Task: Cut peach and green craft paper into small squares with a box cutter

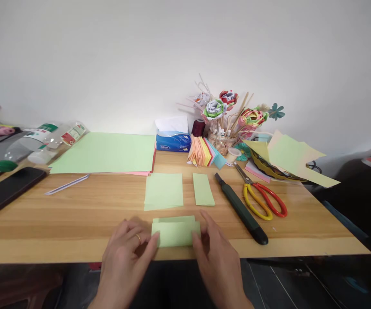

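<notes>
A folded light green paper strip [176, 234] lies near the front edge of the table, its back layer showing a little above the front one. At its left end is my left hand [124, 253], with a ring on one finger, thumb on the paper and fingers curled. My right hand [219, 255] grips the right end, its thumb pressing on the front and its index finger reaching past the far edge. Just behind lie a square stack of green paper [164, 190] and a smaller stack of narrow green paper pieces [203, 189].
To the right lie a dark-handled cutter [241, 210] and scissors [263, 199] with yellow and red handles. Large green sheets [108, 152], a tissue pack [173, 141] and paper flowers [216, 108] line the back. A phone [8, 189] and plastic bottle [27, 143] are left.
</notes>
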Tool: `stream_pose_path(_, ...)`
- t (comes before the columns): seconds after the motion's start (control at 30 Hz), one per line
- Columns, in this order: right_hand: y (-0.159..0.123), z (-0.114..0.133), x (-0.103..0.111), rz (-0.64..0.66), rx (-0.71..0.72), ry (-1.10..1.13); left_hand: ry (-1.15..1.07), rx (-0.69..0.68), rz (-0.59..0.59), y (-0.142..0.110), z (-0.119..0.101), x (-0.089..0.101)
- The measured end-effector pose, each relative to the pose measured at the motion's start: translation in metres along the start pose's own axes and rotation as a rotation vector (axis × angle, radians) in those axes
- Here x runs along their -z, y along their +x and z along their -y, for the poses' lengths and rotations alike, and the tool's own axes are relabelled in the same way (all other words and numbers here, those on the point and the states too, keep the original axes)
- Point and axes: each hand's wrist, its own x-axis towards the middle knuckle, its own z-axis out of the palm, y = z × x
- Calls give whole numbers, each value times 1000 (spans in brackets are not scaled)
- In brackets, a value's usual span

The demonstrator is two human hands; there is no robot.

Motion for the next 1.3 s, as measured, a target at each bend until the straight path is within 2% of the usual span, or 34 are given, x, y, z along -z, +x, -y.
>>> stream_pose_path(0.13,-2,1,-4,-13,-48,-37,72,-17,-53,2,2,-3)
stream_pose_path(0.27,-6,3,-10,-12,-92,23,118,14,-122,1,9,-9)
stream_pose_path(0.43,-11,1,-19,2,-190,48,151,-49,-67,-3,17,-10)
stream_pose_path(0.57,-15,-3,-23,-9,-129,24,190,-134,35,-5,24,-4)
stream_pose_path(0.87,-24,-5,-28,-93,-54,60,286,-327,133,-4,40,0)
stream_pose_path(1.1,-18,-4,-29,-276,7,54,303,-421,74,3,35,2)
stream_pose_path(1.3,-15,-2,-26,-268,14,69,304,-508,48,7,34,4)
